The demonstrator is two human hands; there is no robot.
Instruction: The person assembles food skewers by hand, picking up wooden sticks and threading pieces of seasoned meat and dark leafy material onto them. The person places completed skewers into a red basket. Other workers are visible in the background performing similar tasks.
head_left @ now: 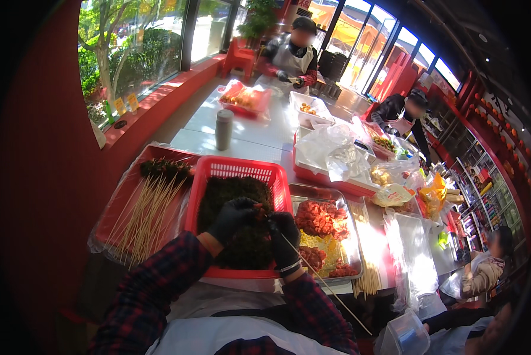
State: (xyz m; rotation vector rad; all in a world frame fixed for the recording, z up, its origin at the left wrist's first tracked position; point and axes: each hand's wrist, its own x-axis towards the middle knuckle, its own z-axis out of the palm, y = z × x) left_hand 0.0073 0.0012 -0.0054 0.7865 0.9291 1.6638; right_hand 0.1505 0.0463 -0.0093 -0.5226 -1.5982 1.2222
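Observation:
My right hand (285,239), in a black glove, grips a long bamboo skewer (325,284) whose free end slants down to the lower right. Fingers of my left hand (234,218), gloved in black too, pinch a small reddish food piece (260,207) by the skewer's upper end; they partly hide it. Both hands are over a red plastic basket (243,163) full of dark green leafy stuff (230,191). To its left, loaded skewers (152,213) lie in a plastic-lined red tray (110,226), dark green food at their far ends. A metal tray (356,248) at the right holds raw red meat pieces (321,217).
Bare bamboo skewers (366,253) lie right of the metal tray. Beyond stand a grey lidded bottle (223,130), a bagged red tray of food (245,97) and a white bin (321,106). Plastic bags (336,146) cover containers at the right. Several other people work around the tables.

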